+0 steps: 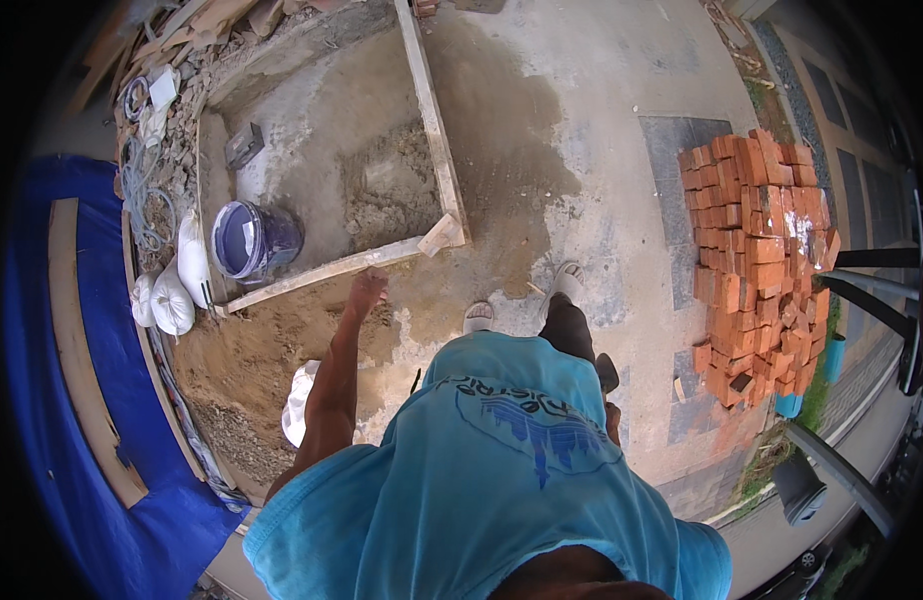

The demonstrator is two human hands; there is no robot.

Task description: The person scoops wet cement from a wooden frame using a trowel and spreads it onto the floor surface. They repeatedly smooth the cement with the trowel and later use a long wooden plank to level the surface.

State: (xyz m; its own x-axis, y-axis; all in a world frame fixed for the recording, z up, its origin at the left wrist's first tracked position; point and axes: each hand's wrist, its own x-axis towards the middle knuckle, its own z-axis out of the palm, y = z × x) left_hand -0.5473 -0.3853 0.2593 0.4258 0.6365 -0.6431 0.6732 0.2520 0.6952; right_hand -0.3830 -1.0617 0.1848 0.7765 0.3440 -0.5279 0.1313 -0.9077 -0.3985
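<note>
My left arm reaches forward, and my left hand [369, 290] is over the sand just outside the near board [327, 277] of a wooden frame. Its fingers look loosely bent and apart, with nothing visible in them; whether it touches the board is unclear. Beyond the board, wet grey mortar [392, 190] lies inside the frame. A purple bucket [290, 238] stands in the frame's near left corner. Only a sliver of my right hand [613, 420] shows beside my blue shirt, its fingers hidden. Close to it is a dark rounded object [607, 373] I cannot identify.
Stacked orange bricks [757, 260] rise at the right. White sacks [174, 302] lean outside the frame's left corner, near a coiled hose [147, 200]. A grey box-like object [245, 146] lies inside the frame. Blue tarp [92, 330] and a plank [87, 370] lie far left; sand [242, 360] is nearer.
</note>
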